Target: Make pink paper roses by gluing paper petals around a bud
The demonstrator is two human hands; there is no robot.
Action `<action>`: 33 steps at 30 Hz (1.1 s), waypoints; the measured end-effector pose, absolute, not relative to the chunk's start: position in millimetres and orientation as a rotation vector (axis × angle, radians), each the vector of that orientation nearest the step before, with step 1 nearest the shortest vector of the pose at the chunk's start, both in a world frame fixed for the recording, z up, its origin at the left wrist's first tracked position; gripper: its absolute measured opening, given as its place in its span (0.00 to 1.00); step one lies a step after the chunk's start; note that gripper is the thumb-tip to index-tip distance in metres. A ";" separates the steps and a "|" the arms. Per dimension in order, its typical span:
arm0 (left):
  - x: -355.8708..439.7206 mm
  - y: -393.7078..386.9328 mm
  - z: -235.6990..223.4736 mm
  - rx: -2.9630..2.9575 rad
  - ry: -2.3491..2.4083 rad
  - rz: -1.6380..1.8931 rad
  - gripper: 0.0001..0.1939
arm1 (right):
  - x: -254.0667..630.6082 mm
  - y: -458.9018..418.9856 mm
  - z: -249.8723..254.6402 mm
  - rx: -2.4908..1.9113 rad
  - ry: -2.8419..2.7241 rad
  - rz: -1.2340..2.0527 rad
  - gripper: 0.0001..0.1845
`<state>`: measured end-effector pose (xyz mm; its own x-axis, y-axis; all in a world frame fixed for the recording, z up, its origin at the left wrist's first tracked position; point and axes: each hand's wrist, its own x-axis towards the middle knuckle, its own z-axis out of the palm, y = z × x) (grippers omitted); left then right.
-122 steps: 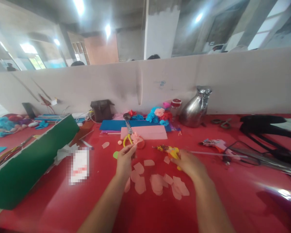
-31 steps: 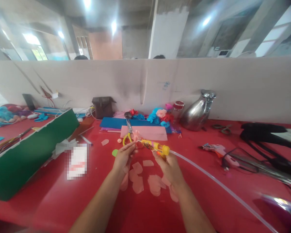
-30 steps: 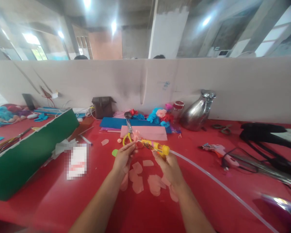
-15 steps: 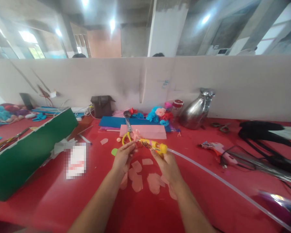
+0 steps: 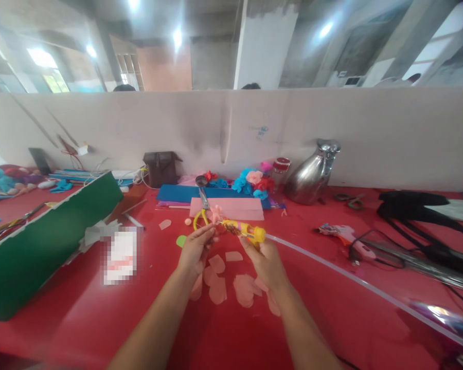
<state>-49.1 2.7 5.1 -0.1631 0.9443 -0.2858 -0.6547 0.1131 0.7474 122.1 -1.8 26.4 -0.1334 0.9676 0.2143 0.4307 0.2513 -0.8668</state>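
My left hand pinches a small pink paper flower above the red table. Closed round a yellow glue gun, my right hand points the nozzle left at the flower. A long clear glue stick trails from the gun's back toward the right. Several pink paper petals lie under and between my hands. Yellow-handled scissors rest just behind the flower on a pink sheet.
A green board leans at the left. Finished paper flowers, a blue sheet, a brown box and a steel jug stand along the white partition. A second glue gun and black cables lie at the right.
Four seconds ago my right hand was taking the glue gun off the table to the right; it has since brought the nozzle up to the flower. Hardly any motion in the last second.
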 end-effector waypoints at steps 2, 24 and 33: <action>-49.2 2.6 5.4 0.403 0.948 1.469 0.17 | 122.0 -2.2 27.1 -1.296 -1.692 0.840 0.20; -51.2 1.5 10.5 0.384 0.931 1.471 0.15 | 139.0 10.1 31.0 -1.431 -1.456 1.010 0.23; -46.2 -3.7 15.9 0.414 0.866 1.397 0.17 | 195.8 40.9 7.3 -2.110 -1.633 0.350 0.18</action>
<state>-46.2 -3.7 15.9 -0.0566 0.9581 -0.2806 -0.6775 0.1696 0.7157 195.8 40.9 7.3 0.2683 0.9608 0.0703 0.8472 -0.2006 -0.4919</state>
